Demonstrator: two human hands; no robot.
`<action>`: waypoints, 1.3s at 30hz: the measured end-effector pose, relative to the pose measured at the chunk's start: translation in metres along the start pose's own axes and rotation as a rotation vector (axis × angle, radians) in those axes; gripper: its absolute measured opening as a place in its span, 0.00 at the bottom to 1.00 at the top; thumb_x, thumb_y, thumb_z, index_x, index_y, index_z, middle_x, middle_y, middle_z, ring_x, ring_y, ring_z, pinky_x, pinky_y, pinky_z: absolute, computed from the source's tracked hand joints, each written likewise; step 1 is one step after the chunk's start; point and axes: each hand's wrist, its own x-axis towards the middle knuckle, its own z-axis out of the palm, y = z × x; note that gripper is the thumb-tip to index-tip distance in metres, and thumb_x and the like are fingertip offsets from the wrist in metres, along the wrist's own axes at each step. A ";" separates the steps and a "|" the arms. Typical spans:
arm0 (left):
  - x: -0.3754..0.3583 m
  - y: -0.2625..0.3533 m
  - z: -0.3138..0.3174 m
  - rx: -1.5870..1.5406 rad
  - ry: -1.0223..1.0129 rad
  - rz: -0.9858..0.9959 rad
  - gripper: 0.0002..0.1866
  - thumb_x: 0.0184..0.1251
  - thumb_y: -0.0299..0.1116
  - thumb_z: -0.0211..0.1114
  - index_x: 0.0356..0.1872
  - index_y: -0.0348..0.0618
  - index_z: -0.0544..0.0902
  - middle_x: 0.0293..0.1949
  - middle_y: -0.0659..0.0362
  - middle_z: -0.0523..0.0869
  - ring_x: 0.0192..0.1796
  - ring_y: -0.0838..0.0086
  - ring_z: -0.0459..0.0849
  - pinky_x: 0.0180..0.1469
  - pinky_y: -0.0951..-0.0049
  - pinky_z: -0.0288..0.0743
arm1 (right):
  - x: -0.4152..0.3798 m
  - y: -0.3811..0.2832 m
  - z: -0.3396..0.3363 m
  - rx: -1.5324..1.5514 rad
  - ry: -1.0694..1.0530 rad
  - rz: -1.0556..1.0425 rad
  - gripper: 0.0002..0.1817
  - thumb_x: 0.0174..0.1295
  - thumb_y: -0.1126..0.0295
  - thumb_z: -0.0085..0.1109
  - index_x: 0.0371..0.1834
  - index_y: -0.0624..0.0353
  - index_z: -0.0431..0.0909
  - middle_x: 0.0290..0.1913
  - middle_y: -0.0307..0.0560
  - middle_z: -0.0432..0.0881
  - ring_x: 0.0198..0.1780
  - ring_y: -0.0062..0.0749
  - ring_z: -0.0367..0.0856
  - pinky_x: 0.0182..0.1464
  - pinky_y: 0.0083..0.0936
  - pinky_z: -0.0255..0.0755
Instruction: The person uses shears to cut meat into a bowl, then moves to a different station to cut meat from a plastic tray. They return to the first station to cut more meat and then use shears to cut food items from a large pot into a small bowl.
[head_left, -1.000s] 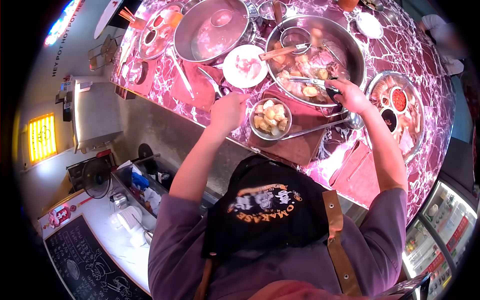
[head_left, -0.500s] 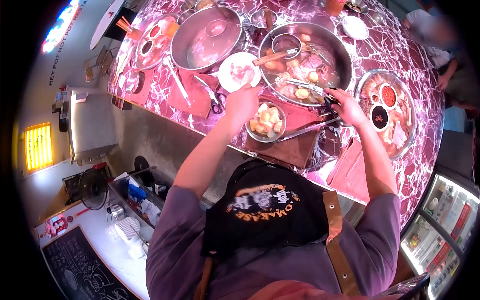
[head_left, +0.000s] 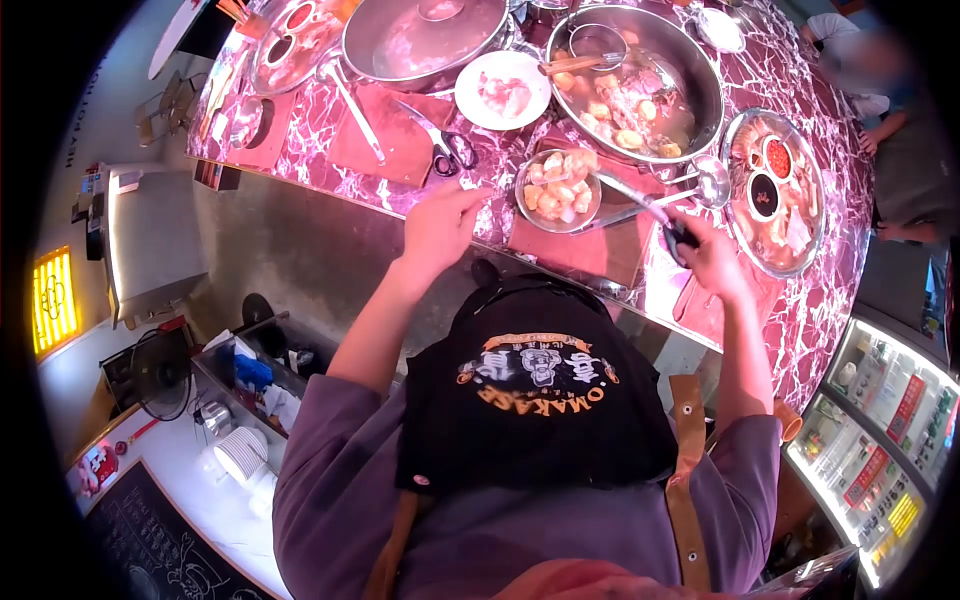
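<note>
My right hand (head_left: 708,250) is closed round the black handle of metal tongs (head_left: 640,192). The tips of the tongs are over a small metal bowl (head_left: 526,208) of pale yellowish food chunks, and a chunk shows at the tips. Behind it stands a large metal pot (head_left: 716,115) of broth with meat and chunks. My left hand (head_left: 438,228) hovers by the table edge, left of the bowl, index finger stretched out and nothing in it. A white plate (head_left: 475,112) with pale pink pieces lies beyond it, and black-handled scissors (head_left: 440,138) rest beside the plate.
A second large pot (head_left: 400,80) stands at the back left, with a ladle (head_left: 352,105) before it. Another ladle (head_left: 708,185) lies by the right pot. An oval platter (head_left: 815,215) with sauce bowls is at the right. A person (head_left: 890,130) stands across the table.
My left hand has drawn back from the white plate towards the table edge. The tongs have left the pot and come over to the small bowl. The view has shifted.
</note>
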 end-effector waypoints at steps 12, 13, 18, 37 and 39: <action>-0.011 -0.035 0.030 0.072 0.016 0.047 0.13 0.64 0.30 0.62 0.46 0.55 0.90 0.36 0.57 0.83 0.37 0.56 0.86 0.39 0.56 0.80 | -0.023 -0.002 0.080 0.043 0.021 0.260 0.29 0.60 0.79 0.61 0.68 0.58 0.75 0.50 0.55 0.87 0.51 0.37 0.87 0.55 0.30 0.78; -0.008 -0.036 0.038 0.069 0.019 0.051 0.13 0.64 0.30 0.62 0.46 0.55 0.90 0.36 0.57 0.83 0.37 0.56 0.86 0.39 0.56 0.80 | -0.024 -0.007 0.083 0.019 0.037 0.240 0.29 0.59 0.79 0.61 0.68 0.58 0.75 0.51 0.57 0.87 0.52 0.41 0.88 0.56 0.32 0.78; -0.004 -0.045 0.086 -0.105 0.019 0.011 0.12 0.67 0.30 0.64 0.49 0.51 0.89 0.36 0.56 0.84 0.39 0.59 0.86 0.40 0.62 0.80 | -0.035 -0.044 0.094 -0.122 0.065 0.189 0.28 0.56 0.76 0.62 0.65 0.60 0.76 0.51 0.62 0.85 0.54 0.52 0.85 0.58 0.37 0.76; -0.015 -0.058 0.134 -0.695 -0.139 -0.359 0.13 0.73 0.25 0.62 0.53 0.36 0.86 0.34 0.64 0.87 0.32 0.85 0.78 0.35 0.80 0.72 | -0.001 -0.030 0.084 -0.542 0.091 -0.022 0.29 0.53 0.75 0.63 0.63 0.53 0.77 0.51 0.56 0.82 0.52 0.54 0.84 0.52 0.45 0.78; -0.017 -0.058 0.134 -0.673 -0.136 -0.378 0.13 0.73 0.25 0.62 0.54 0.36 0.86 0.33 0.64 0.86 0.30 0.85 0.77 0.33 0.80 0.71 | -0.006 -0.023 0.073 -0.515 0.064 -0.071 0.25 0.55 0.73 0.63 0.60 0.51 0.78 0.43 0.55 0.85 0.45 0.54 0.86 0.47 0.46 0.79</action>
